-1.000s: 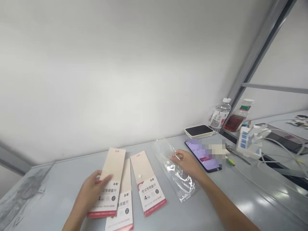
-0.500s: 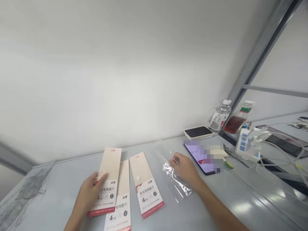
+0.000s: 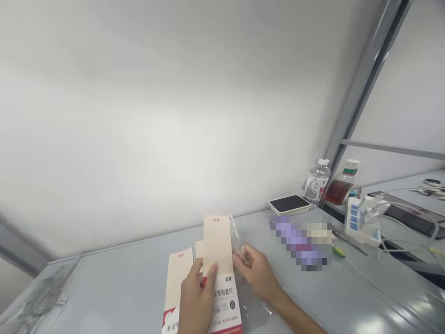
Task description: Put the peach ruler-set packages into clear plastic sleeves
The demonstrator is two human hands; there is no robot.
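My left hand [image 3: 196,299] grips a long beige card with a red and white printed lower end [image 3: 218,260], holding it tilted up above the grey table [image 3: 114,273]. My right hand [image 3: 255,273] pinches the upper edge of a clear plastic sleeve [image 3: 250,301] just right of that card. The card's right edge touches or overlaps the sleeve. A second card of the same kind [image 3: 178,283] lies on the table to the left, and a third [image 3: 199,249] shows partly behind the held one.
A phone with a blurred screen [image 3: 301,243] lies right of my hands. Behind it sit a small white device with a dark top [image 3: 289,204], two bottles [image 3: 316,182], a power strip with plugs [image 3: 361,218] and cables. A white wall rises behind the table.
My left hand carried its card to the right, up against the plastic sleeve. My right hand lifted the sleeve's top edge off the table. The camera view shifted left.
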